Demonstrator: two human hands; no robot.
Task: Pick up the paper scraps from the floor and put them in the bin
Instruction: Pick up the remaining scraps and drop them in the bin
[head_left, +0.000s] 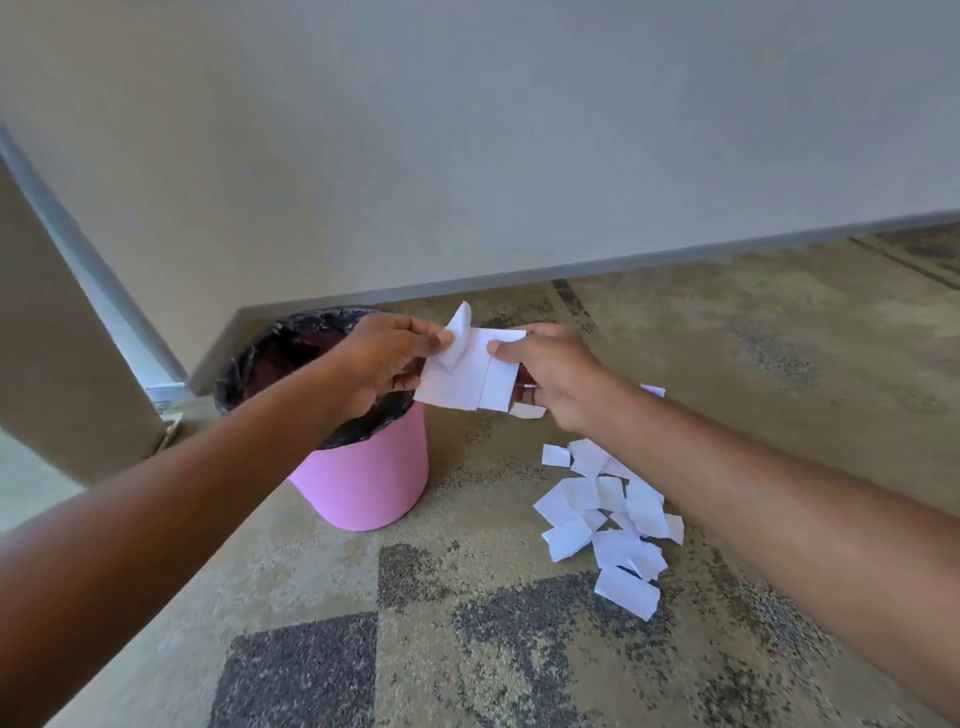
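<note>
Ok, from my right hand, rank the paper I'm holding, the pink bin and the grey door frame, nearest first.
1. Held paper: pinched by the right hand itself, with the left hand on its other edge.
2. Pink bin: to the left, below the left hand.
3. Grey door frame: far left, beyond the bin.

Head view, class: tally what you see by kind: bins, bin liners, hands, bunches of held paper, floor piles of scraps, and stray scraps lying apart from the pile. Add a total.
Bins: 1 (pink bin)
Bin liners: 1 (black liner)
Hands: 2 (left hand, right hand)
Held paper: 1 bunch
Floor pile: 1
Stray scraps: 2 (near scrap, far scrap)
Total: 8
</note>
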